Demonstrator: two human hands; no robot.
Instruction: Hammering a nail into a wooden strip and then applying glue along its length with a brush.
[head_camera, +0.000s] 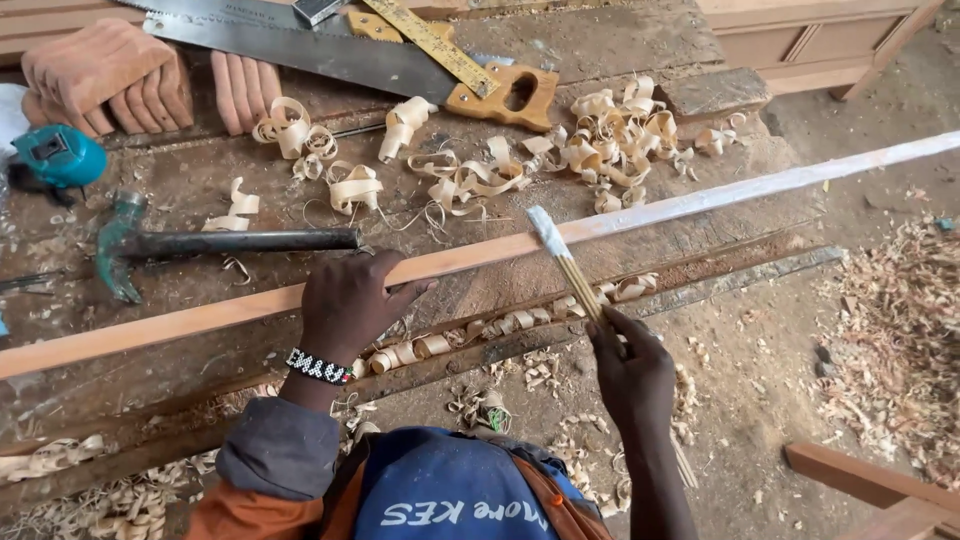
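Workbench (620, 45), one hammer (200, 243), left hand (350, 305) on strip (230, 312), right hand (630, 375) gripping brush (565, 260)

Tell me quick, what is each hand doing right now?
Left hand: open, pressing flat on the long wooden strip.
Right hand: closed around a thin stick brush, its tip on the strip.

A single head-worn camera looks steeply down and forward from just above the person's chest, close to the wooden surface (620, 45). It faces across the surface towards its far edge, with the dirt floor (800, 340) to the right and the person's own torso at the bottom edge
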